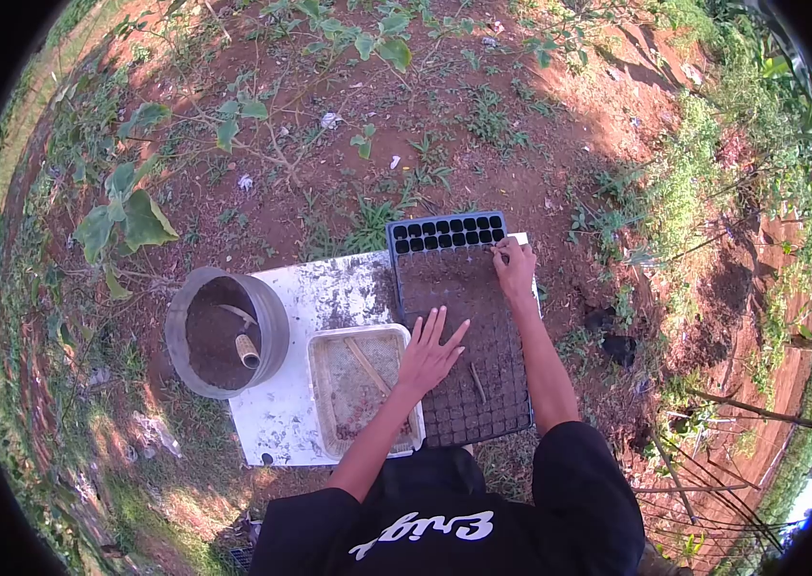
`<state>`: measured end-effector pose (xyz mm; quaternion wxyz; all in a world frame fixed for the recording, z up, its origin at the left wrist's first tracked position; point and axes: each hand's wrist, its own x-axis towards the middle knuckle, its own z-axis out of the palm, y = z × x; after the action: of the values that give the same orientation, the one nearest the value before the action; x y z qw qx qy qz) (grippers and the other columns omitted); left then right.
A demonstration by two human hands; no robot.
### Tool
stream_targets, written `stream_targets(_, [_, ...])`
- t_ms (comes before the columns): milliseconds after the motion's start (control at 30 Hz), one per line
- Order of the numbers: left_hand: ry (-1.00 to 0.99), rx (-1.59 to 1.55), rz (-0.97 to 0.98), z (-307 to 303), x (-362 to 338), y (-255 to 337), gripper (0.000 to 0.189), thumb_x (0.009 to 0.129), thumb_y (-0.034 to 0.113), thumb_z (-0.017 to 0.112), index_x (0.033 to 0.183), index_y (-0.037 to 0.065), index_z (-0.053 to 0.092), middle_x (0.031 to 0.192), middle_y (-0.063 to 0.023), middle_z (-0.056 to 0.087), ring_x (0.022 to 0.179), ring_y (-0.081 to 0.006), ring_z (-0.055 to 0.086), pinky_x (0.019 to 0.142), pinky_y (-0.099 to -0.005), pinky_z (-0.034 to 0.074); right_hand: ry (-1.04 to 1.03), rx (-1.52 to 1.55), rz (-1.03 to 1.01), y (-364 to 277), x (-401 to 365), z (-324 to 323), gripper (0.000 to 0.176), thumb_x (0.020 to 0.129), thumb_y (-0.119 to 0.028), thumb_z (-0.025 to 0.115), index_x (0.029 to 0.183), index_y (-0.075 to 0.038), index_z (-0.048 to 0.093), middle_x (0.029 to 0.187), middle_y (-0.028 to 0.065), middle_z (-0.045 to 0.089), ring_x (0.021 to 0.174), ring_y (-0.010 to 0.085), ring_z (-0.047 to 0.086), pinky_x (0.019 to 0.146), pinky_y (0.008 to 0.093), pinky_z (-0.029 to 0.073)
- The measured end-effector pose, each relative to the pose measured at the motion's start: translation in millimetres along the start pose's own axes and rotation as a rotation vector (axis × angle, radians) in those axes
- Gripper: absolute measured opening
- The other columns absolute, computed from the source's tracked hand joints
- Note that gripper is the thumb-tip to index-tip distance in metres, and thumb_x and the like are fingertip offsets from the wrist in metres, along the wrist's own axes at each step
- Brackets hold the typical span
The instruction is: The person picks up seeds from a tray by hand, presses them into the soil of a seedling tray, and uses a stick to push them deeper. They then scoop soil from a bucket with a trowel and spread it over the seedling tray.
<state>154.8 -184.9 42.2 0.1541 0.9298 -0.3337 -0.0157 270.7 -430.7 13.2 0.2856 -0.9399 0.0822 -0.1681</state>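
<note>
A black seedling tray [483, 413] lies on a white board, most of its cells filled with dark soil and the rows at the far end unfilled. My left hand [430, 355] rests palm down with fingers spread, over the tray's left edge and the soil. At the tray's upper right, my right hand [513, 264] has its fingers bent together near the border of filled and unfilled cells; what they hold, if anything, is too small to make out. A short stick [478, 382] lies on the soil. Left of the tray, a shallow cream tray [320, 394] holds a thin wooden stick [366, 365].
A round metal bucket [274, 331] with soil, a curved tool and a hollow cylinder [247, 351] stands at the left. The white board [272, 422] is smeared with soil. Leafy branches [128, 221] hang at the upper left; thin poles [761, 413] cross at the right.
</note>
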Motion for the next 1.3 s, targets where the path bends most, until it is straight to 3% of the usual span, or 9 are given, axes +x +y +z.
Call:
stream_targets(100, [0.021,-0.012,0.008,0,1,-1,0.058,0.101,0.042,0.047,0.155,0.025,0.032,0.154,-0.0207,0.034,0.142,-0.0343,0.034,0.116,-0.0495,0.028,-0.049,-0.106,-0.012,-5,-3,-4,0.021,0.082,-0.015,0.071,0.100,-0.012,0.062,0.085,0.0070,0.068,0.088,0.0299,0.057,0.083,0.0453,0.041])
stream_targets(300, [0.002,0.015,0.010,4,-1,-2,0.060,0.102,0.044,0.043,0.157,0.026,0.025,0.155,-0.0210,0.033,0.144,-0.0341,0.032,0.117,-0.0496,0.027,-0.129,-0.178,-0.073,-14,-1,-4,0.018,0.084,-0.014,0.069,0.100,-0.011,0.061,0.086,0.0093,0.065,0.089,0.0310,0.057,0.083,0.0460,0.041])
stream_targets(433, [0.001,-0.002,0.001,5,-1,-2,0.059,0.102,0.043,0.044,0.156,0.025,0.028,0.153,-0.0213,0.034,0.143,-0.0345,0.033,0.117,-0.0500,0.026,-0.050,-0.058,-0.019,-20,-20,-8,0.016,0.086,-0.012,0.068,0.101,-0.010,0.063,0.089,0.0102,0.065,0.090,0.0302,0.056,0.085,0.0448,0.041])
stream_targets(500, [0.005,-0.011,-0.009,7,-1,-2,0.059,0.102,0.042,0.044,0.156,0.024,0.029,0.153,-0.0214,0.035,0.143,-0.0346,0.033,0.117,-0.0503,0.025,0.077,0.293,0.210,-20,-49,-8,0.014,0.087,-0.009,0.067,0.101,-0.009,0.065,0.093,0.0095,0.066,0.092,0.0285,0.056,0.087,0.0426,0.041])
stream_targets(700, [0.082,-0.001,-0.130,13,0,0,0.053,0.098,0.035,0.052,0.145,0.012,0.047,0.151,-0.0206,0.038,0.144,-0.0355,0.032,0.120,-0.0541,0.018,0.075,0.015,0.202,-67,-177,-49,0.020,0.084,-0.016,0.075,0.101,-0.009,0.067,0.097,0.0075,0.066,0.096,0.0281,0.055,0.090,0.0412,0.040])
stream_targets(833, [0.136,-0.086,-0.265,13,-2,-2,0.049,0.097,0.031,0.055,0.140,0.009,0.052,0.154,-0.0211,0.035,0.146,-0.0363,0.028,0.120,-0.0548,0.017,-0.026,-0.050,0.248,-86,-239,-57,0.026,0.081,-0.019,0.077,0.104,-0.011,0.068,0.101,0.0067,0.063,0.100,0.0282,0.053,0.091,0.0420,0.040])
stream_targets(967, [0.182,-0.117,-0.269,10,-3,-3,0.046,0.098,0.029,0.055,0.138,0.008,0.053,0.154,-0.0214,0.035,0.145,-0.0366,0.029,0.120,-0.0544,0.018,-0.060,-0.052,0.260,-89,-272,-55,0.029,0.081,-0.018,0.077,0.107,-0.011,0.069,0.102,0.0072,0.062,0.100,0.0282,0.054,0.090,0.0424,0.040])
stream_targets(1133, [0.308,-0.247,-0.350,10,-6,-5,0.043,0.099,0.024,0.051,0.136,0.002,0.052,0.153,-0.0231,0.036,0.143,-0.0391,0.032,0.119,-0.0535,0.021,0.004,0.012,0.264,-89,-276,-49,0.026,0.082,-0.011,0.075,0.108,-0.011,0.070,0.101,0.0073,0.064,0.099,0.0277,0.056,0.089,0.0419,0.042])
stream_targets(1300, [0.380,-0.277,-0.429,9,-9,-5,0.043,0.100,0.023,0.049,0.136,-0.001,0.049,0.151,-0.0233,0.038,0.143,-0.0406,0.032,0.118,-0.0542,0.022,0.145,0.089,0.289,-110,-197,-15,0.014,0.082,-0.012,0.076,0.096,-0.012,0.073,0.095,0.0031,0.071,0.095,0.0252,0.056,0.089,0.0392,0.040])
